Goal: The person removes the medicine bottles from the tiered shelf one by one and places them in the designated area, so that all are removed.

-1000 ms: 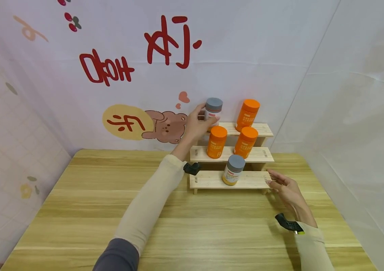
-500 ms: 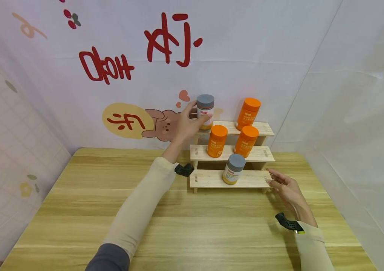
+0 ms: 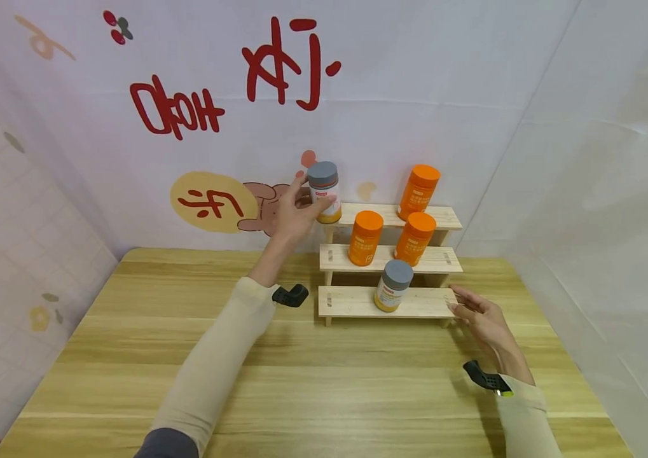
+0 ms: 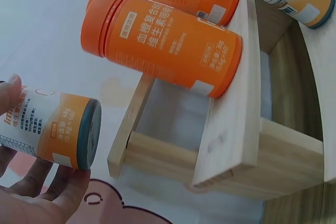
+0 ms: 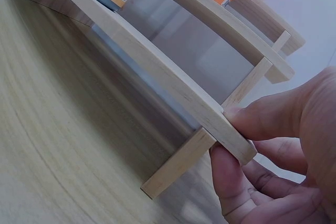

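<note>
My left hand grips a white-and-yellow supplement bottle with a grey lid, held up at the left end of the top shelf. In the left wrist view the same bottle is clear of the wood, thumb on one side and fingers on the other. At the lower right, my right hand pinches the end of the bottom board of a three-step wooden rack. The right wrist view has thumb above and fingers below that board.
One orange bottle stands on the top shelf. Two more, a left one and a right one, are on the middle shelf. A grey-lidded bottle stands on the bottom shelf. A printed cloth hangs behind the table.
My left hand has carried the grey-lidded bottle leftward along the top shelf to its left end. The right hand has stayed at the bottom board.
</note>
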{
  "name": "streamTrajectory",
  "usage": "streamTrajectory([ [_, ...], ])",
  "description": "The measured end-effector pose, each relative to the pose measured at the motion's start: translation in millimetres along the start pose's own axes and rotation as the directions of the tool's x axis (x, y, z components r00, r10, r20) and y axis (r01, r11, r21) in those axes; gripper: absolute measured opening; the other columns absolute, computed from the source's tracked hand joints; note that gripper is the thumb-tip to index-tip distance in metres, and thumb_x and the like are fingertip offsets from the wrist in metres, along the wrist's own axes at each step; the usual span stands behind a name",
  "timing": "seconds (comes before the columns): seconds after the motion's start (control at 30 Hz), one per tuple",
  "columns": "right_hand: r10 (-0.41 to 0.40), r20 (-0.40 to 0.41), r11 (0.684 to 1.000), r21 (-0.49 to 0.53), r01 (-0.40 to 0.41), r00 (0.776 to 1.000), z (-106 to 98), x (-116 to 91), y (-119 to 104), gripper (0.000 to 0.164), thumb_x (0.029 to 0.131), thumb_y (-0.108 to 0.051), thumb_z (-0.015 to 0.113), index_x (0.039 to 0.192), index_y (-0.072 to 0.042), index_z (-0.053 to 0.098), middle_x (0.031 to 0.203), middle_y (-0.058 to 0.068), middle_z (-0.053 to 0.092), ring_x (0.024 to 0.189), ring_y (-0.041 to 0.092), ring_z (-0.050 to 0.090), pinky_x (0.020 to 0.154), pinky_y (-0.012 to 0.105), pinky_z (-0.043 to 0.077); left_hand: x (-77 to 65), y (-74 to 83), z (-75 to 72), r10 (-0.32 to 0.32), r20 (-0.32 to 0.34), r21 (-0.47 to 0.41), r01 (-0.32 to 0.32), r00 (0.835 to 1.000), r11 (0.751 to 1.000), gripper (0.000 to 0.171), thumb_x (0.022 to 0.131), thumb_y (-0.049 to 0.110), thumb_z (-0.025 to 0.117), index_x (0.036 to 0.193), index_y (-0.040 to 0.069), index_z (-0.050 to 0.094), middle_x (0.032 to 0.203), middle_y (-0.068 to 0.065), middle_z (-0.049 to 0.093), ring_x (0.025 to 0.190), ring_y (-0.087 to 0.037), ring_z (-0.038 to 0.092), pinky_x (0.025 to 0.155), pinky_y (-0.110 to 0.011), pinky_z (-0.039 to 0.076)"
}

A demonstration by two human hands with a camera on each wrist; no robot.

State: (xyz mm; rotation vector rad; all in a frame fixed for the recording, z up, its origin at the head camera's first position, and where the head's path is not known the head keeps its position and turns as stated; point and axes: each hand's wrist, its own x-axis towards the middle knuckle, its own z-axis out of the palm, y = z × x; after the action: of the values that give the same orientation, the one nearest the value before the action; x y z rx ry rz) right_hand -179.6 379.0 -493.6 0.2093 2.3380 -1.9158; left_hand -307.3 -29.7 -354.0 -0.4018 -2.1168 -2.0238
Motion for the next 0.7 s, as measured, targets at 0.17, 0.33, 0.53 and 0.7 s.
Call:
streamTrajectory([
  [0.17,-0.017,0.009,0.999,0.044,0.016,1.0,2.0,2.8,0.3,0.07,0.102,-0.02,0.066,0.159,0.001,0.032,0.128,-0.011,0.053,0.106,-0.004,0.062,0.089,0.015,0.056,-7.1,-0.9,-13.1,0.012,-0.014,0.003,-0.012,1.0,1.0,0.065,0.093,0.024,0.078,0.151,0.018,0.05,0.134,-0.015,0.064,0.116,-0.03,0.063,0.103,-0.041,0.054],
  [0.33,-0.018,0.006,0.998,0.053,0.017,1.0,1.3,3.5,1.0,0.069,0.102,-0.018,0.066,0.159,0.001,0.033,0.124,-0.012,0.056,0.106,-0.002,0.063,0.089,0.015,0.056,-14.6,-4.0,-25.0,-0.003,-0.03,0.022,0.004,1.0,1.0,0.064,0.091,0.03,0.079,0.149,0.022,0.052,0.135,-0.011,0.063,0.119,-0.026,0.064,0.102,-0.042,0.055],
  [0.53,-0.019,0.003,0.999,0.033,0.019,1.0,-0.4,2.1,1.3,0.068,0.102,-0.017,0.065,0.159,0.0,0.033,0.124,-0.013,0.056,0.105,-0.001,0.062,0.087,0.018,0.057,-20.8,-10.1,-36.0,0.001,-0.034,0.016,0.0,0.999,1.0,0.059,0.092,0.028,0.079,0.146,0.023,0.054,0.134,-0.011,0.063,0.115,-0.026,0.063,0.098,-0.038,0.054],
  [0.7,-0.015,0.011,0.999,0.036,0.015,1.0,-0.8,-0.1,0.7,0.069,0.103,-0.016,0.064,0.16,0.002,0.029,0.125,-0.016,0.055,0.105,-0.002,0.063,0.086,0.02,0.057,-25.0,-17.4,-42.9,-0.022,-0.039,0.044,0.024,0.999,0.999,0.058,0.092,0.029,0.078,0.145,0.028,0.055,0.131,-0.01,0.064,0.112,-0.024,0.062,0.086,-0.035,0.057],
])
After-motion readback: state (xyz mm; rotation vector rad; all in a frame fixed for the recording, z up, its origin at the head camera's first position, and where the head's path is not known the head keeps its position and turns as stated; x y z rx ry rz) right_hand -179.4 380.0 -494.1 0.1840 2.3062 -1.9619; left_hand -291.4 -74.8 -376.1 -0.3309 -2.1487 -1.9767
